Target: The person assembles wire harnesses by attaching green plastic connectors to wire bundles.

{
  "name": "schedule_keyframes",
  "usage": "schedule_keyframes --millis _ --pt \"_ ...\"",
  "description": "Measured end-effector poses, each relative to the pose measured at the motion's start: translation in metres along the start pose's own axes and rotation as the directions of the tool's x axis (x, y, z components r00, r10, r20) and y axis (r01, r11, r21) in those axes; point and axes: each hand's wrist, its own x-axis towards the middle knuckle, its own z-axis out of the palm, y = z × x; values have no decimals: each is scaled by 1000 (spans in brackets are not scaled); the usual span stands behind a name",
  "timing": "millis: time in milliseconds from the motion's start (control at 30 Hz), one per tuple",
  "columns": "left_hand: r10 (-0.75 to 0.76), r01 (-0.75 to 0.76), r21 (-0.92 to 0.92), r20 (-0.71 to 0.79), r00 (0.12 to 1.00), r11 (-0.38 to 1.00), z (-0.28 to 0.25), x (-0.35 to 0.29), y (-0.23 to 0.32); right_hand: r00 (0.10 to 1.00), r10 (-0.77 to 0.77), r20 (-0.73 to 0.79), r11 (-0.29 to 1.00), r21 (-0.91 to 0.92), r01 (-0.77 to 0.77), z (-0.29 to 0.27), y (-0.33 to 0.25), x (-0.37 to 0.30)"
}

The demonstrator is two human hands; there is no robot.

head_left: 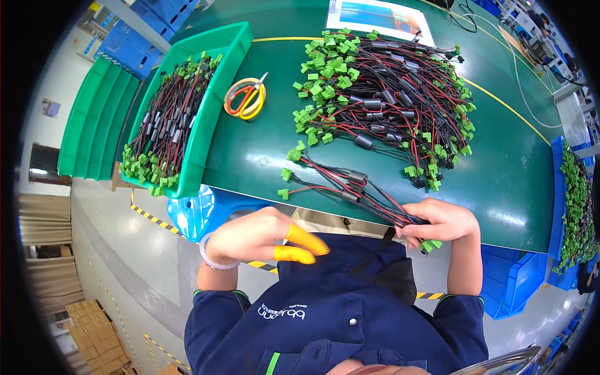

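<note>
My right hand [445, 220] is closed round one end of a few wire harnesses [331, 177] at the table's near edge. Red and black wires run from it to the left, with black cylinders midway and green connectors at the far ends. More green connectors stick out below my fingers. My left hand [250, 236], with yellow finger cots [306, 240] on two digits, is held in front of my body. Its thumb and forefinger are apart, and nothing is between them. Beyond the held bunch lies a large heap of similar wire harnesses [387, 100].
A green bin [201, 134] of harnesses stands at the left on the green table [275, 125]. Beside it lie yellow-and-orange scissors [253, 107] and a tape roll [229, 94]. A printed sheet [381, 19] lies at the back. Another filled blue bin [556, 206] is at the right.
</note>
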Motion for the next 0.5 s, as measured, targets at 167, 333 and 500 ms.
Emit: schedule_keyframes --millis 167,333,500 --pt "404 -59 673 -369 837 737 18 81 25 976 -183 117 983 -8 185 -8 -15 -1" --pt "263 -204 167 -667 697 965 1 90 6 701 -563 -438 754 74 652 -8 -34 -4" --pt "11 -690 -569 -768 640 447 -9 101 20 730 -375 -571 836 133 533 23 -17 46"
